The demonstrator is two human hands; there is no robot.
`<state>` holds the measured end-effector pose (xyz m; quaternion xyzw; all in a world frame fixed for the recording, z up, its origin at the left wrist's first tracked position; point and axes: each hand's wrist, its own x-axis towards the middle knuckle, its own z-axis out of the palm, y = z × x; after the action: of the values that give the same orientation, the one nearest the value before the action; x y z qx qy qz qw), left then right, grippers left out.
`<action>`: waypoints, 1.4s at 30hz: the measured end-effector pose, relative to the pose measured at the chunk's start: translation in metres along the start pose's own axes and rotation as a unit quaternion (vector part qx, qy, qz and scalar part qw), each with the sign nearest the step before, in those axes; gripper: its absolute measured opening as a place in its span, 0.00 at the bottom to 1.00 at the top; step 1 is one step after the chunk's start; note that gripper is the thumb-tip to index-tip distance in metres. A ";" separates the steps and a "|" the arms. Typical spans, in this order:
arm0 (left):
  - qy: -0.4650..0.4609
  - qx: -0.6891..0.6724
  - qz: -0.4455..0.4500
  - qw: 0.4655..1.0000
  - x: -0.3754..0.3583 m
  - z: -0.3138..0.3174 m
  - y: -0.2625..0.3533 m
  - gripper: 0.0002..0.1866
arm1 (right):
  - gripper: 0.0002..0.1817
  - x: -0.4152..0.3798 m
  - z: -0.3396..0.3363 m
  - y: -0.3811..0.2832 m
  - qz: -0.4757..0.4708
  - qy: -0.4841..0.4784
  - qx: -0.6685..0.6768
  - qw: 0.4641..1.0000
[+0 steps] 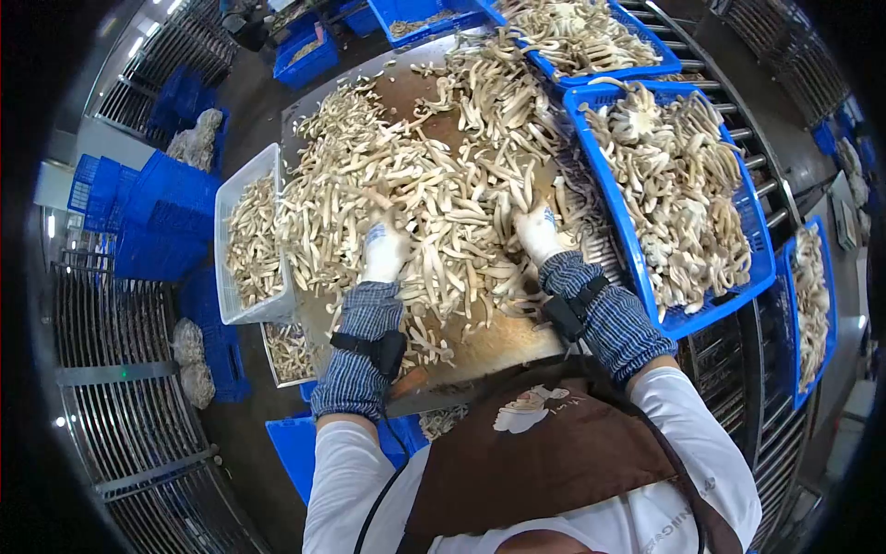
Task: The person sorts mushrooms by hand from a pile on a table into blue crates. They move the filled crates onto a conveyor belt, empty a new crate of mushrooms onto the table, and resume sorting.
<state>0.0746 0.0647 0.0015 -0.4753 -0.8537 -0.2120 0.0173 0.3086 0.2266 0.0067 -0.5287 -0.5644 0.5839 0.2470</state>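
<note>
We look down past a brown apron (pixel 554 439) at a work table (pixel 508 342) with a loose pile of long, pale mushrooms (pixel 434 198) spread over it. Our two hands, in white gloves, are apart from each other at the near part of the pile. The left hand (pixel 385 249) touches the mushrooms left of centre; the right hand (pixel 538 233) reaches among those on the right, its glove showing blue print on the back. The fingers of both are partly hidden by mushrooms, so we cannot tell whether either is closed on any. Blue-and-white striped sleeve covers (pixel 371 319) run up both forearms, with a black strapped device (pixel 386 353) at each wrist. At the table's left edge stands a translucent plastic bin (pixel 288 268) holding more mushrooms. On the right, a blue plastic crate (pixel 620 217) is filled with mushrooms, many in clumps, beside a roller conveyor (pixel 766 187). Stacked blue crates (pixel 166 198) stand farther left, beyond the bin.
</note>
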 end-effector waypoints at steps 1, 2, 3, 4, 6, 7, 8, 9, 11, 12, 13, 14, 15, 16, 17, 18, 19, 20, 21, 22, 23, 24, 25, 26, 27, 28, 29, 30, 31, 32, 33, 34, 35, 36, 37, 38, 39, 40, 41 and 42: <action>-0.018 0.070 0.036 0.997 -0.001 0.009 0.003 0.25 | 0.28 -0.003 -0.005 0.003 -0.003 0.008 0.007 1.000; -0.036 0.141 0.073 0.987 -0.001 0.015 0.010 0.26 | 0.25 -0.006 -0.012 0.003 0.007 -0.011 -0.013 1.000; -0.240 0.148 0.026 0.959 0.005 -0.003 0.032 0.26 | 0.23 -0.011 -0.019 0.000 0.015 -0.031 -0.034 0.999; -0.172 0.180 0.162 0.955 -0.008 0.028 -0.002 0.30 | 0.21 -0.013 -0.037 -0.004 0.035 -0.064 -0.083 0.994; -0.296 0.196 0.108 0.929 -0.022 0.030 0.012 0.41 | 0.20 -0.029 -0.063 -0.004 -0.104 -0.111 -0.125 0.980; -0.262 0.220 0.193 0.920 -0.037 0.045 -0.004 0.45 | 0.20 -0.028 -0.073 0.008 -0.150 -0.112 -0.064 0.980; -0.216 0.248 0.274 0.904 -0.054 0.060 -0.020 0.49 | 0.22 -0.027 -0.084 0.009 -0.161 -0.133 0.022 0.978; -0.192 0.247 0.282 0.907 -0.068 0.065 -0.025 0.51 | 0.24 -0.026 -0.103 0.006 -0.268 -0.072 -0.001 0.961; -0.258 0.282 0.210 0.900 -0.083 0.086 -0.053 0.48 | 0.27 -0.030 -0.170 -0.025 -0.290 -0.055 -0.081 0.952; -0.158 0.181 0.229 0.943 -0.084 0.071 -0.032 0.47 | 0.29 -0.041 -0.221 -0.046 -0.205 -0.102 -0.128 0.965; -0.231 0.135 0.101 0.958 -0.084 0.064 -0.021 0.46 | 0.27 -0.028 -0.253 -0.019 -0.306 0.115 -0.128 0.936; -0.271 0.073 -0.013 0.960 -0.080 0.031 0.029 0.43 | 0.25 -0.027 -0.305 -0.022 -0.148 0.110 0.018 0.983; -0.161 0.067 -0.011 0.985 -0.082 0.039 0.030 0.41 | 0.24 -0.009 -0.360 -0.002 -0.179 0.247 -0.052 0.951; -0.121 -0.047 -0.077 0.989 -0.082 0.057 0.008 0.39 | 0.24 0.009 -0.414 0.019 -0.181 0.386 -0.121 0.896; -0.118 0.000 -0.130 0.984 -0.079 0.052 0.020 0.38 | 0.24 0.021 -0.475 0.040 -0.193 0.450 -0.125 0.863; -0.115 0.046 -0.184 0.975 -0.076 0.047 0.032 0.37 | 0.24 0.041 -0.544 0.087 -0.177 0.492 -0.223 0.823; -0.099 0.065 -0.207 0.971 -0.074 0.048 0.039 0.37 | 0.28 0.022 -0.583 0.081 -0.099 0.467 -0.283 0.832; -0.080 0.083 -0.231 0.966 -0.071 0.047 0.035 0.37 | 0.29 0.004 -0.613 0.075 0.040 0.416 -0.305 0.856; -0.083 0.141 -0.193 0.967 -0.068 0.066 -0.027 0.35 | 0.33 0.006 -0.642 0.096 0.077 0.427 -0.385 0.814; -0.044 0.137 -0.187 0.972 -0.062 0.059 -0.018 0.33 | 0.34 0.005 -0.659 0.118 0.052 0.432 -0.449 0.781; -0.069 0.143 -0.192 0.969 -0.058 0.046 -0.004 0.33 | 0.35 0.004 -0.676 0.139 0.029 0.438 -0.510 0.739; -0.094 0.150 -0.194 0.965 -0.052 0.029 0.014 0.33 | 0.33 -0.001 -0.686 0.146 0.046 0.400 -0.577 0.711; -0.103 0.096 -0.241 0.960 -0.045 0.019 0.027 0.33 | 0.29 0.005 -0.695 0.152 0.055 0.383 -0.589 0.710; -0.113 0.040 -0.286 0.951 -0.039 0.012 0.041 0.33 | 0.24 0.012 -0.703 0.160 0.064 0.367 -0.601 0.708; -0.114 0.046 -0.284 0.951 -0.038 0.007 0.055 0.33 | 0.17 0.021 -0.711 0.166 0.078 0.358 -0.620 0.694; -0.173 0.104 -0.280 0.939 -0.032 0.002 0.073 0.34 | 0.16 0.027 -0.716 0.173 0.064 0.399 -0.593 0.697; -0.227 0.159 -0.274 0.921 -0.023 -0.001 0.092 0.35 | 0.11 0.035 -0.725 0.181 0.070 0.371 -0.588 0.715; -0.278 0.213 -0.269 0.897 -0.015 -0.004 0.109 0.36 | 0.08 0.043 -0.732 0.185 0.074 0.344 -0.582 0.733; -0.326 0.266 -0.262 0.868 -0.008 -0.007 0.121 0.38 | 0.08 0.039 -0.724 0.171 0.039 0.350 -0.589 0.728; -0.323 0.270 -0.258 0.870 -0.004 0.005 0.105 0.38 | 0.08 0.040 -0.722 0.166 0.046 0.317 -0.591 0.740; -0.268 0.341 -0.254 0.864 -0.006 0.020 0.090 0.37 | 0.11 0.040 -0.719 0.161 0.044 0.302 -0.596 0.743; -0.213 0.409 -0.251 0.851 -0.012 0.017 0.108 0.36 | 0.13 0.041 -0.716 0.163 0.041 0.284 -0.601 0.746; -0.288 0.464 -0.201 0.813 -0.019 0.018 0.125 0.36 | 0.15 0.041 -0.714 0.164 0.053 0.237 -0.618 0.748; -0.354 0.510 -0.141 0.771 -0.027 0.020 0.140 0.37 | 0.15 0.039 -0.724 0.184 0.046 0.228 -0.623 0.747; -0.335 0.280 -0.189 0.880 -0.022 0.018 0.125 0.33 | 0.14 0.044 -0.739 0.227 0.012 0.217 -0.870 0.442; -0.347 0.262 -0.144 0.889 -0.022 0.029 0.102 0.32 | 0.13 0.020 -0.725 0.201 -0.152 0.318 -0.831 0.431; -0.402 0.341 -0.043 0.848 -0.025 0.043 0.090 0.30 | 0.12 -0.008 -0.710 0.169 -0.321 0.390 -0.762 0.405; -0.442 0.382 0.021 0.812 -0.034 0.042 0.081 0.29 | 0.18 0.001 -0.711 0.196 -0.121 0.125 -0.722 0.670; -0.477 0.379 0.033 0.792 -0.037 0.045 0.071 0.28 | 0.20 -0.007 -0.704 0.186 -0.103 0.119 -0.713 0.683; -0.274 0.253 -0.161 0.914 -0.049 0.037 0.080 0.27 | 0.22 0.002 -0.715 0.217 -0.291 0.221 -0.743 0.561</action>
<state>0.1729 0.0760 -0.0155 -0.3502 -0.9152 0.1496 -0.1319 1.0158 0.4605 -0.0529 -0.4452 -0.8496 -0.2800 0.0402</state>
